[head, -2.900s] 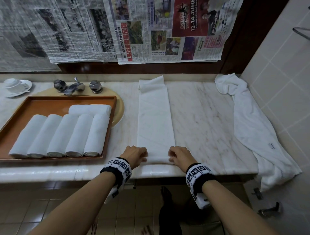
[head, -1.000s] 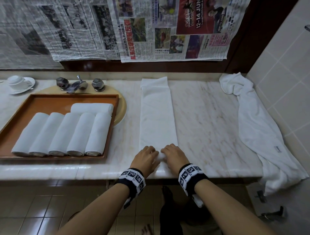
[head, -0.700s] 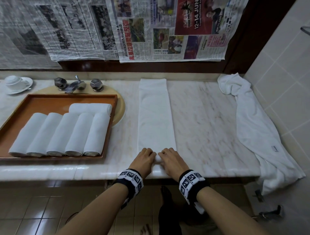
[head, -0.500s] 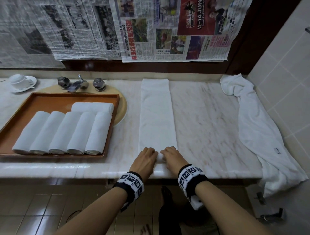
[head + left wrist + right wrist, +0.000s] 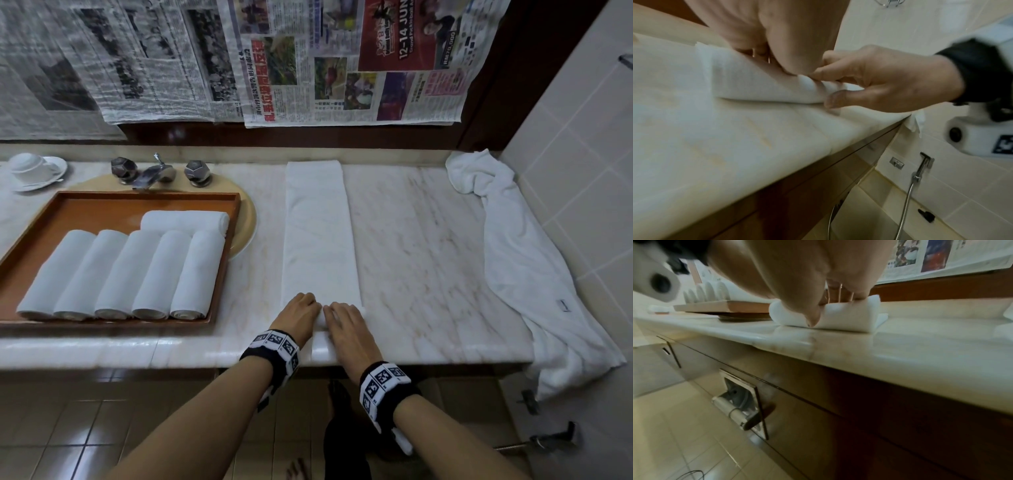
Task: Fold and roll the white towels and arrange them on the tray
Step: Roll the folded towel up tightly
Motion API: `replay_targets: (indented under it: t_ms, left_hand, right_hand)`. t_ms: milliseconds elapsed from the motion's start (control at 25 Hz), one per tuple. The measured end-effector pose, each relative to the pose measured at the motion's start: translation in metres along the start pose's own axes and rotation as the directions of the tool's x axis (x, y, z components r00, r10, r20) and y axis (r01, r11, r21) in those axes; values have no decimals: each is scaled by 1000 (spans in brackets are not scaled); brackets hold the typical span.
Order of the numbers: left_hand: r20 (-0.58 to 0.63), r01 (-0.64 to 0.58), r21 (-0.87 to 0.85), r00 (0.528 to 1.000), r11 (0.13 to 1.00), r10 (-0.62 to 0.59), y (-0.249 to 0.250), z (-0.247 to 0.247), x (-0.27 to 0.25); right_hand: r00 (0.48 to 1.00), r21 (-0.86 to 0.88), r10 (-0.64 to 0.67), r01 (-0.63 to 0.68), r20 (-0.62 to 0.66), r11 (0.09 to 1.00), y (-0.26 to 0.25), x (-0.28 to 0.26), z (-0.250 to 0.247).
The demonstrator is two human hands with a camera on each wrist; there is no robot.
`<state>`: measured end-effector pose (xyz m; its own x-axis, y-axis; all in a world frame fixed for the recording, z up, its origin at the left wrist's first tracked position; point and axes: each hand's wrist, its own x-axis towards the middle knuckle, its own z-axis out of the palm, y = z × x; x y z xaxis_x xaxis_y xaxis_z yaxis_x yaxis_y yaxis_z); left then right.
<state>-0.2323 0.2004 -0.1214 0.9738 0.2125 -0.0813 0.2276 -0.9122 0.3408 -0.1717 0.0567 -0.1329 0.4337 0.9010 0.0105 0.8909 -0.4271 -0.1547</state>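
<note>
Towel [image 5: 318,236]: folded strip on counter [image 5: 428,246], near end rolled. Left hand [image 5: 298,314] and right hand [image 5: 346,320]: side by side, fingers curled over the roll, gripping it. Tray [image 5: 102,209]: left, holding six rolls [image 5: 120,270].

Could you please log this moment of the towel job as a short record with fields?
surface: marble counter
in progress: folded towel lying as a long strip, its near end just begun as a roll
left hand: fingers curled on the roll
right hand: fingers curled on the roll
tray: six rolled towels, five in a row, one across behind
waiting: loose towel at right
</note>
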Motion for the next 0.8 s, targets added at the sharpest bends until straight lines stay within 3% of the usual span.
replay_targets:
  t_ms: [160, 320, 440, 560, 680, 800]
  left_hand:
    - [-174, 4, -54, 985, 999, -13, 7, 9, -15]
    - [-256, -75, -121, 966, 990, 42, 4, 31, -38]
    - [-231, -100, -162, 971, 982, 61, -1, 32, -37]
    - [-119, -24, -98, 993, 995, 12, -4, 20, -20]
    - [-44, 13, -56, 999, 998, -16, -1, 14, -9]
    - [-137, 10, -142, 990, 990, -30, 4, 16, -22]
  right_hand:
    - [999, 127, 36, -37, 14, 991, 8, 17, -16]
    - [992, 158, -20, 0, 121, 987, 11, 17, -18]
    - [999, 140, 18, -25, 46, 990, 5, 9, -16]
    - [997, 90, 5, 2, -76, 996, 0, 3, -6]
    - [996, 101, 32, -23, -84, 995, 6, 11, -3]
    - [997, 158, 61, -66, 41, 985, 8, 20, -11]
